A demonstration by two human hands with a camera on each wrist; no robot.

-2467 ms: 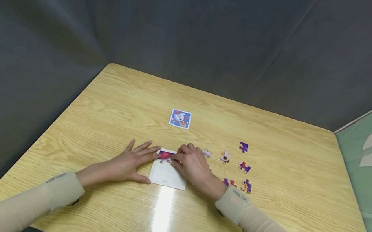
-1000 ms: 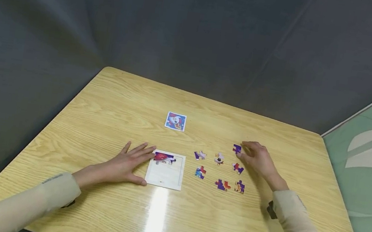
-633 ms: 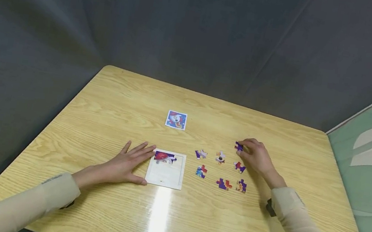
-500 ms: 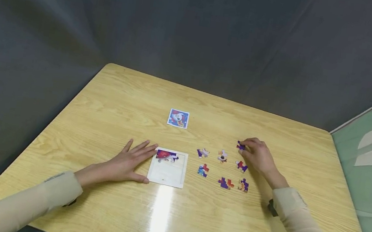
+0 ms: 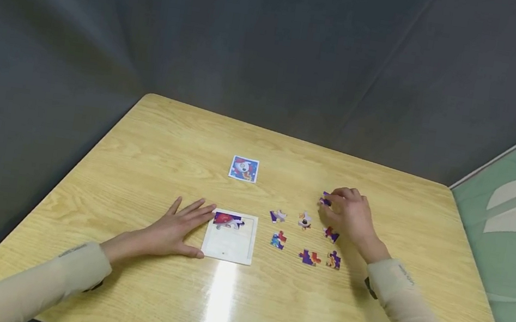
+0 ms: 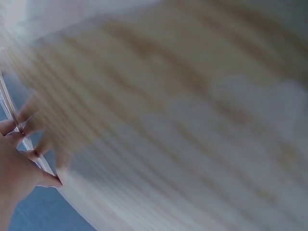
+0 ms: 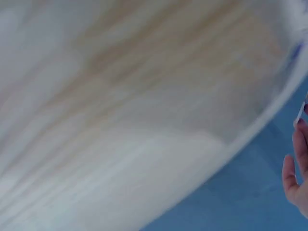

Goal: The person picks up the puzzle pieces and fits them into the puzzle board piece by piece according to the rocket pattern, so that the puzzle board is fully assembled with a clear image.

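Note:
My right hand [image 5: 350,218] pinches a purple jigsaw piece [image 5: 326,198] between thumb and fingers, at the far right of the loose pieces. Spread flat, my left hand [image 5: 171,230] lies along the left edge of a white square puzzle tray [image 5: 228,247], its fingertips at the frame. Joined red, white and purple pieces [image 5: 228,220] fill the tray's upper left corner. In the left wrist view, the left hand [image 6: 21,166] shows at the left margin; the right wrist view has part of the right hand [image 7: 299,166] at its right margin.
Loose jigsaw pieces lie right of the tray, among them a blue and red one [image 5: 279,240], a white one with a black spot [image 5: 305,220] and a purple and orange one [image 5: 310,257]. A small picture card [image 5: 243,169] lies behind the tray on the wooden table [image 5: 166,142].
My right hand has left the tray, reached the far right purple piece and taken it in a pinch, turning it and shifting slightly left. The left hand stays at the tray.

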